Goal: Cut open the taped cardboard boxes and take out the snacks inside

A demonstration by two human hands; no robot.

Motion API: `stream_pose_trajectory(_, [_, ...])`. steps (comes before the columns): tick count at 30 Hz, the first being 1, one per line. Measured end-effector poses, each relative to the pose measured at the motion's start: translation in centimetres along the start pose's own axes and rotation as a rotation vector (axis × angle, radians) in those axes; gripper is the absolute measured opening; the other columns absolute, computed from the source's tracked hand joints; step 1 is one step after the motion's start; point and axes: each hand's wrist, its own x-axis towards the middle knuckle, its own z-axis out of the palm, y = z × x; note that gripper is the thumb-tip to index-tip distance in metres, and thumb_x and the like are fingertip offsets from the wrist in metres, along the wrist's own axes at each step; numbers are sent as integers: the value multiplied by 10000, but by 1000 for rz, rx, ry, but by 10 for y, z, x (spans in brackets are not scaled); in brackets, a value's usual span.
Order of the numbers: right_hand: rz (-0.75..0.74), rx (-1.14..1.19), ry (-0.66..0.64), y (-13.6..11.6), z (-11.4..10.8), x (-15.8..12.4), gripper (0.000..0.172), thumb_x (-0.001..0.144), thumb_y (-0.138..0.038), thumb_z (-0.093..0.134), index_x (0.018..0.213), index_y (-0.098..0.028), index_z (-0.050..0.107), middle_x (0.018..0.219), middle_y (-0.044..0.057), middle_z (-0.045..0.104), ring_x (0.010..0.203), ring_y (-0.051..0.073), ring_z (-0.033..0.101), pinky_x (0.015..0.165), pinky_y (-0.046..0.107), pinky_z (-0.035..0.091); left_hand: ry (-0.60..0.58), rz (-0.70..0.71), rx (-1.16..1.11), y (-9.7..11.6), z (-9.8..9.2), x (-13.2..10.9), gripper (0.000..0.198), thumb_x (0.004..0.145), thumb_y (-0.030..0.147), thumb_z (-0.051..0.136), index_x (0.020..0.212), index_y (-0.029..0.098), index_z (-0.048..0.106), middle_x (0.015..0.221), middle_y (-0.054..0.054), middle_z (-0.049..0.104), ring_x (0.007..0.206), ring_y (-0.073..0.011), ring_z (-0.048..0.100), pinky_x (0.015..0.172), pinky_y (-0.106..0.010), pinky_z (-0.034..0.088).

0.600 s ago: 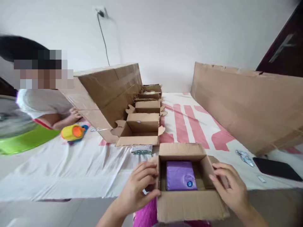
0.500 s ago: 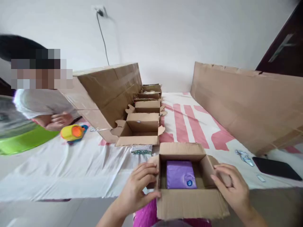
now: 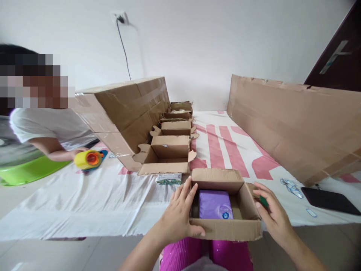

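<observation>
An open cardboard box (image 3: 225, 230) sits at the table's near edge, its flaps folded outward. Inside lies a purple plastic-wrapped pack (image 3: 214, 204) with a small blue round mark. My left hand (image 3: 180, 214) grips the box's left side, fingers stretched along the edge and thumb over the front flap. At the right flap, my right hand (image 3: 273, 212) holds the box with curved fingers and thumb. A small green patch (image 3: 264, 201) shows between that thumb and forefinger; I cannot make out what it is. Just beyond the box lies a green and white packet (image 3: 169, 178).
Several open cardboard boxes (image 3: 169, 150) run in a row toward the wall. Tall cardboard panels stand left (image 3: 135, 109) and right (image 3: 290, 116). A black phone-like slab (image 3: 329, 200) lies at right. At left, another person's hand touches a yellow and orange object (image 3: 88, 160).
My left hand has moved up along the box's left edge, and its thumb now lies over the front flap. The front flap is tilted up more. The other person's hand has reached the yellow object.
</observation>
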Motion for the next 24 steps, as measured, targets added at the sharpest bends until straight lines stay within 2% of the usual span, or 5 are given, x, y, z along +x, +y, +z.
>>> stream_pose_trajectory(3, [-18, 40, -209, -9, 4, 5, 526, 978, -375, 441, 1483, -296, 319, 1603, 90, 274, 1468, 277, 270, 1166, 492, 312, -23, -11, -51, -1, 2, 3, 1304, 553, 817, 686, 1560, 212, 119, 1630, -227, -60, 1460, -531, 0, 1094, -744, 199])
stream_pose_trajectory(7, [-26, 94, -288, -7, 19, 8, 818, 884, -507, 593, 1548, -295, 166, 1649, 98, 118, 1500, 325, 133, 1187, 559, 223, -60, -27, -206, -4, 4, 5, 1345, 535, 789, 725, 1559, 230, 56, 1620, -239, -73, 1474, -496, 39, 1122, -686, 237])
stream_pose_trajectory(17, [90, 401, -196, 3, 32, 4, 710, 892, -519, 576, 1503, -300, 289, 1643, 58, 171, 1506, 293, 119, 1221, 516, 129, 52, -37, -381, -10, 16, 10, 1229, 532, 657, 833, 1522, 281, 208, 1574, -194, 90, 1461, -477, 160, 1127, -647, 291])
stream_pose_trajectory(20, [188, 601, -111, 5, 45, -6, 593, 965, -538, 393, 1506, -324, 278, 1643, 16, 182, 1510, 257, 109, 1230, 493, 96, 64, -21, -426, -10, 18, 9, 1188, 550, 655, 825, 1507, 272, 233, 1572, -193, 74, 1471, -468, 121, 1142, -648, 252])
stream_pose_trajectory(24, [251, 678, -89, 12, 62, -21, 595, 991, -537, 70, 1551, -343, 119, 1651, -14, 156, 1494, 227, 196, 1209, 444, 233, 109, -1, -531, -11, 26, 8, 1166, 545, 683, 812, 1483, 258, 265, 1583, -194, 33, 1480, -468, 70, 1158, -649, 188])
